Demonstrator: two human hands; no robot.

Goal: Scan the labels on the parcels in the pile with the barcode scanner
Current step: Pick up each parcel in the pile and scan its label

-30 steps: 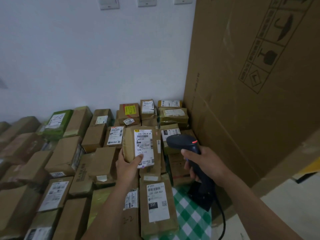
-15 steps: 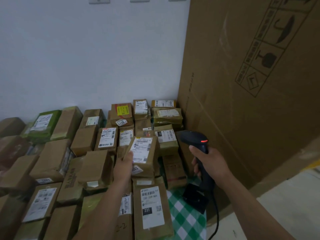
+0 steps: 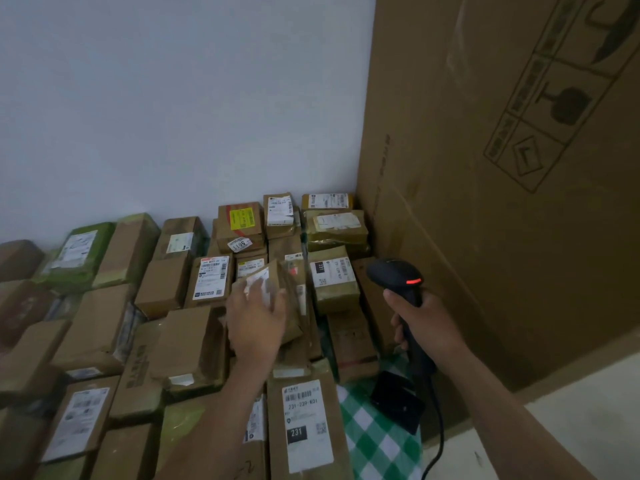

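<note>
Right grip (image 3: 420,327) clenched round the black corded barcode scanner (image 3: 394,273); left grip (image 3: 256,323) grasps a blurred brown cardboard parcel (image 3: 292,303) tilted over the pile (image 3: 104,323). I'd bare its white label (image 3: 258,282), then aim squarely.

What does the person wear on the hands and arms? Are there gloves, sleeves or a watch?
Nothing worn shows. The left hand and the right hand are bare, without gloves or visible rings. The left forearm and the right forearm are uncovered down to the picture's edge: no sleeve, watch or bracelet.

Tall carton (image 3: 502,202) walls the right; parcels (image 3: 166,327) crowd left.
</note>
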